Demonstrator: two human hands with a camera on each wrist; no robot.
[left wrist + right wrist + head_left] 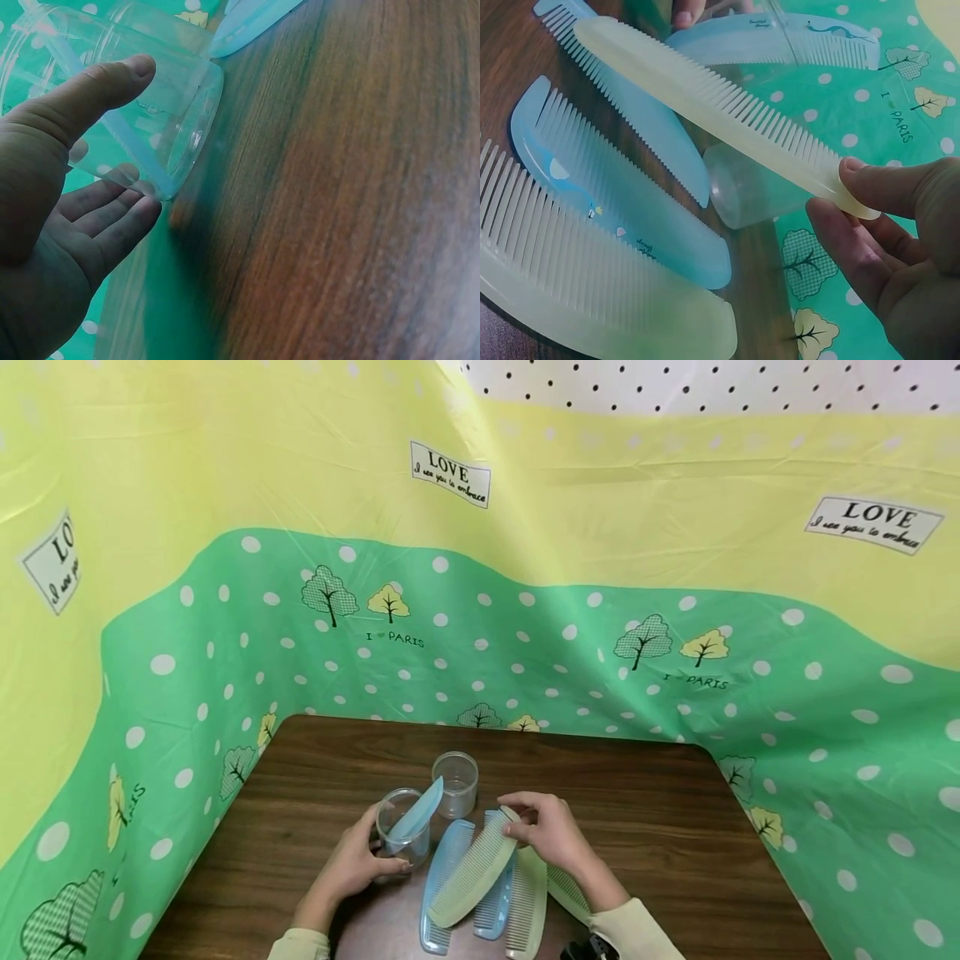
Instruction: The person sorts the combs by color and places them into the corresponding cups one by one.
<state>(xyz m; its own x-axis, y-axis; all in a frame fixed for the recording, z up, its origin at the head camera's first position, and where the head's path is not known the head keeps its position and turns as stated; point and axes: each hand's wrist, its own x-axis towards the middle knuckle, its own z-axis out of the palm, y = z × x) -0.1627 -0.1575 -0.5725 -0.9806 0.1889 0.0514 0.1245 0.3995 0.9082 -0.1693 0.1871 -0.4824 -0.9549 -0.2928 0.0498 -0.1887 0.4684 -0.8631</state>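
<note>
My left hand (351, 862) holds a clear plastic cup (421, 847) near the table's middle, thumb on one side and fingers on the other. Inside this cup a light blue comb (417, 812) leans, its upper end above the rim. My right hand (557, 833) pinches one end of a pale yellow-green comb (474, 870) between thumb and fingers. That comb slants over the others, as the right wrist view also shows. Below it lie a blue comb (447, 852), a second blue comb (491, 914) and a yellow-green comb (529, 902).
A second clear plastic cup (455, 785) stands just behind the held one. Another yellow-green comb (567, 891) lies partly hidden beneath the right forearm. The brown wood-grain table (637, 810) is bordered at the back and sides by a printed green and yellow cloth (525, 660).
</note>
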